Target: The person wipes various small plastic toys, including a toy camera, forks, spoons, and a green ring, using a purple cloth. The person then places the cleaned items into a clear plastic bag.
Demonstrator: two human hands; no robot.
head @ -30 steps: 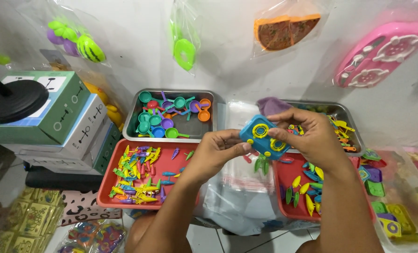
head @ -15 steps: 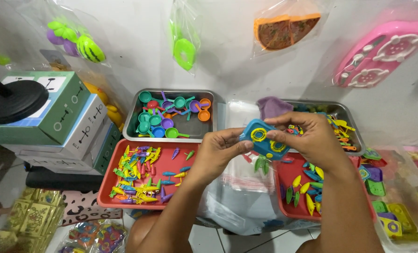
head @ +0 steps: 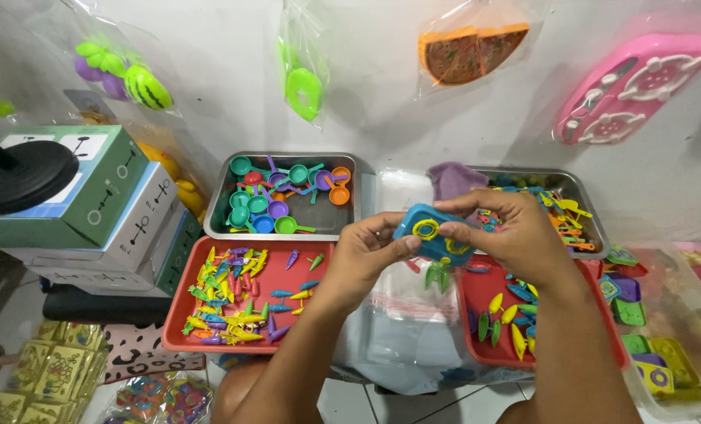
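Observation:
Both my hands hold a small blue toy stove (head: 430, 232) with yellow ring burners, raised above a stack of clear plastic bags (head: 413, 314). My left hand (head: 365, 259) pinches its left edge with thumb and fingers. My right hand (head: 515, 234) wraps over its right side from above. Some green toy pieces (head: 437, 273) hang just under the stove, between my hands. Whether either hand grips them I cannot tell.
A red tray (head: 179, 339) of small toy vegetables lies at left, a metal tray (head: 335, 228) of toy pans behind it. Another metal tray (head: 590, 228) and red tray (head: 476, 345) sit at right. Stacked boxes (head: 99, 212) stand far left. Bagged toys (head: 468, 51) hang on the wall.
My hands have shifted slightly while turning the blue stove between them; it stays in the same spot above the bags.

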